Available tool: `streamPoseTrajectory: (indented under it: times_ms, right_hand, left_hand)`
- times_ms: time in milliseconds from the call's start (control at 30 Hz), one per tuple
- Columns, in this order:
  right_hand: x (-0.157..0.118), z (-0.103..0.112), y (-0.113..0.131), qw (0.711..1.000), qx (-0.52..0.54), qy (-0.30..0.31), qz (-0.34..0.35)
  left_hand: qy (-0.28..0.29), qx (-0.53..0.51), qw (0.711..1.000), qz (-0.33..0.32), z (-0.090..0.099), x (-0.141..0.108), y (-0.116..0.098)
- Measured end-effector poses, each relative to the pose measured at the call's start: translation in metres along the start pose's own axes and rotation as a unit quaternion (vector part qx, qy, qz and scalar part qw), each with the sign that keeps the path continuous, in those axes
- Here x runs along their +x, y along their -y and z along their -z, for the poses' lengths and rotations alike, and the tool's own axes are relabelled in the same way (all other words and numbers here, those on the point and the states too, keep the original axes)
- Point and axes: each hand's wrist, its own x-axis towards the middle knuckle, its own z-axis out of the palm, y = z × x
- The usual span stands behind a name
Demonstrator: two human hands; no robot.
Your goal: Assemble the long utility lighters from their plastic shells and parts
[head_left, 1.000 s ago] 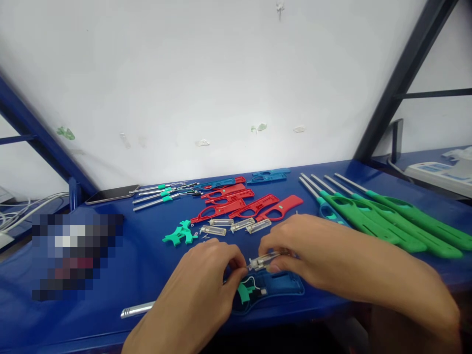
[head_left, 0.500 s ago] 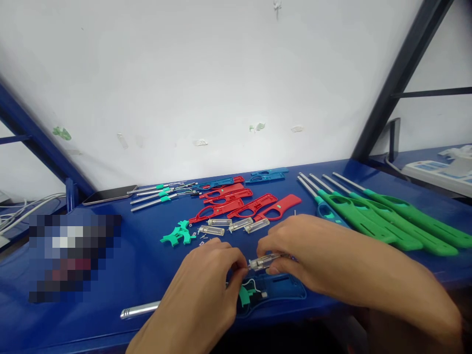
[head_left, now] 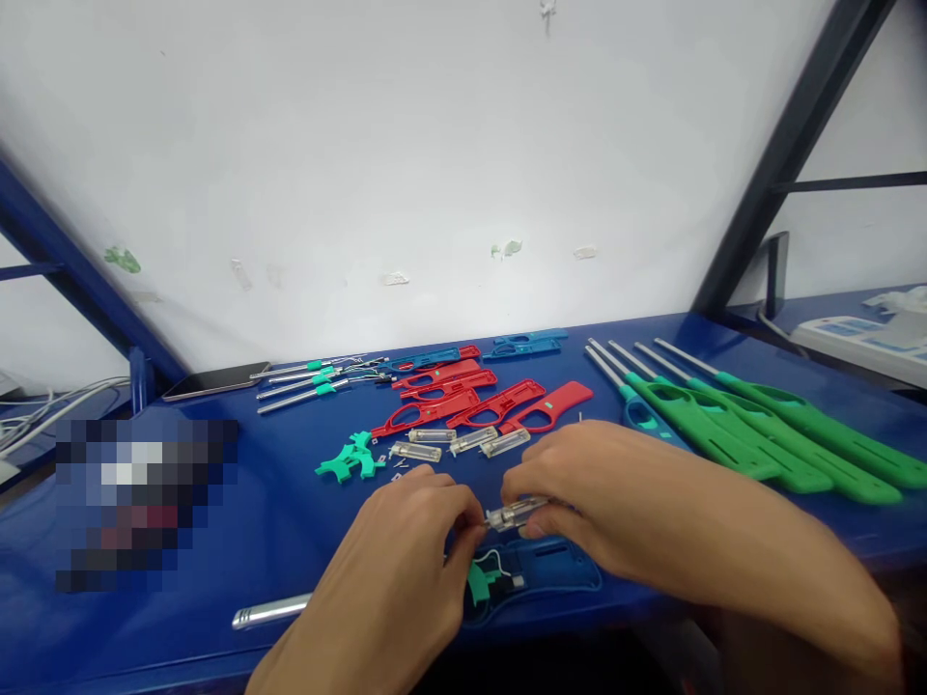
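My right hand (head_left: 572, 483) is closed around a clear lighter fuel tank (head_left: 516, 514), its nozzle end pointing left. Fingertips of my left hand (head_left: 424, 541) are pinched together right at that nozzle; whatever they hold is too small or hidden to make out. Below both hands lies an open blue lighter handle half (head_left: 561, 567) on the table. A green trigger (head_left: 479, 585) and a thin white wire (head_left: 496, 555) sit inside it. The metal lighter tube (head_left: 271, 611) sticks out to the left, partly covered by my left hand and wrist.
Several clear fuel tanks (head_left: 416, 452), green triggers (head_left: 351, 458) and red handle halves (head_left: 499, 403) lie beyond my hands. Metal tubes with wires (head_left: 294, 394) are at back left, near a phone (head_left: 217, 382). Green long-necked lighters (head_left: 782, 434) lie right. A blurred patch (head_left: 137, 502) covers something left.
Almost nothing differs. The fuel tank and my right hand have shifted very slightly left, and the pinch at the nozzle is the same.
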Motion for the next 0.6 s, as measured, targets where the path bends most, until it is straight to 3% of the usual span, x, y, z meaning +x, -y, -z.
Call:
streamPoseTrajectory:
  times_ms: [400,600]
  right_hand:
    - [0.003,0.004,0.001,1.000,0.010,0.012,0.000]
    - [-0.001,0.007,-0.002,0.998,0.063,0.011,-0.022]
  left_hand:
    - [0.013,0.001,1.000,-0.010,-0.002,0.001,0.001]
    - [-0.023,-0.017,0.999,-0.039,0.001,-0.005,0.013]
